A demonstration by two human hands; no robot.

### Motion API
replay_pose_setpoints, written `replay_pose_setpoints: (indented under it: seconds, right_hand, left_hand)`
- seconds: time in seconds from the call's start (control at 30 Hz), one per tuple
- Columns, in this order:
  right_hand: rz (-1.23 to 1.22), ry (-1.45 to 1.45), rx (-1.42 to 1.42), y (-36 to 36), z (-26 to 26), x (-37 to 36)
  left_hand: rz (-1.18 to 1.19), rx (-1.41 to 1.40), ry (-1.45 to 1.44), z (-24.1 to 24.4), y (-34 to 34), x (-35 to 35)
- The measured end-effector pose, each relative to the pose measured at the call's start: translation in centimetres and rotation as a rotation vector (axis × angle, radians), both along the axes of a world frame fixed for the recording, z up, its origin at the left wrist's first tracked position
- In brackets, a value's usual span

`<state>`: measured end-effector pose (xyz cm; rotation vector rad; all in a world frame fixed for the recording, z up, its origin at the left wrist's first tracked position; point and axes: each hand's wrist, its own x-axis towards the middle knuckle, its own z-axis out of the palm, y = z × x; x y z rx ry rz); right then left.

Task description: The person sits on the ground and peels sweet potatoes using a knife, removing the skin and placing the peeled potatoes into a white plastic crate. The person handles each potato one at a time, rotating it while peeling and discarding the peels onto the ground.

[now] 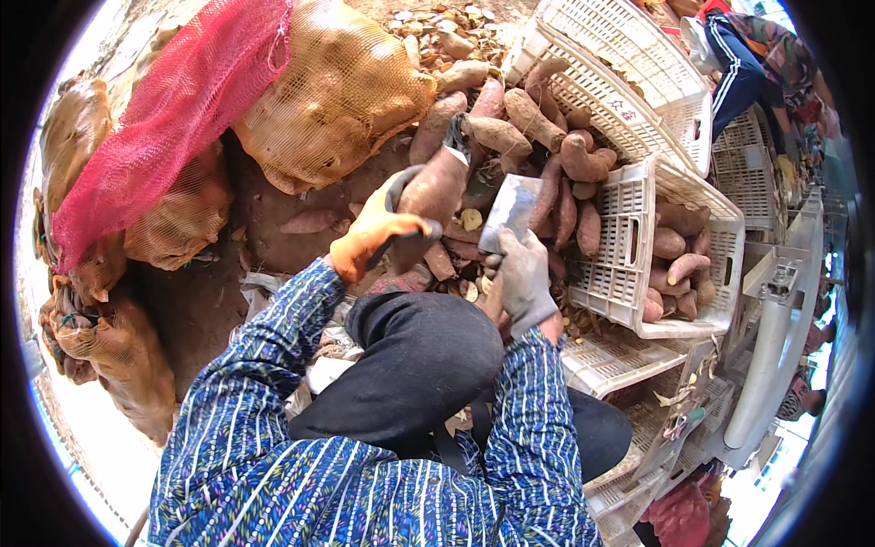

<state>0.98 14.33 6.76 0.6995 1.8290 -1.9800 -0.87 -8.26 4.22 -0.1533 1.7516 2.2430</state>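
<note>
My left hand (pixel 369 236), in an orange and dark work glove, grips a large sweet potato (pixel 437 184) above the ground. Held in my right hand (pixel 528 284), which wears a pale grey glove, is a cleaver with a broad metal blade (pixel 511 210); its handle is mostly hidden by the fingers. The blade is raised to the right of the sweet potato, apart from it. Just beyond both hands lies a heap of whole sweet potatoes (pixel 530 116). A pale cut piece (pixel 472 219) shows on the heap between the hands.
A white plastic crate (pixel 735 280) with several sweet potatoes stands at the right. More crates (pixel 608 89) lie behind it. Orange mesh sacks (pixel 328 102) and a pink mesh bag (pixel 164 130) are at the left. Another person (pixel 738 68) works near a metal frame (pixel 765 369).
</note>
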Motion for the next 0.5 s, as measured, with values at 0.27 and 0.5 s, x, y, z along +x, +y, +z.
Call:
replay_pose_setpoints:
  seconds: [0.27, 0.5]
  right_hand:
    - [-0.067, 0.53, 0.646, 0.8, 3.4, 1.6]
    - [0.081, 0.199, 0.592, 0.6, -0.8, 1.1]
  left_hand:
    - [0.339, 1.122, -0.342, -3.7, 4.5, -4.1]
    - [0.449, 0.896, -0.244, -7.7, 8.0, -2.5]
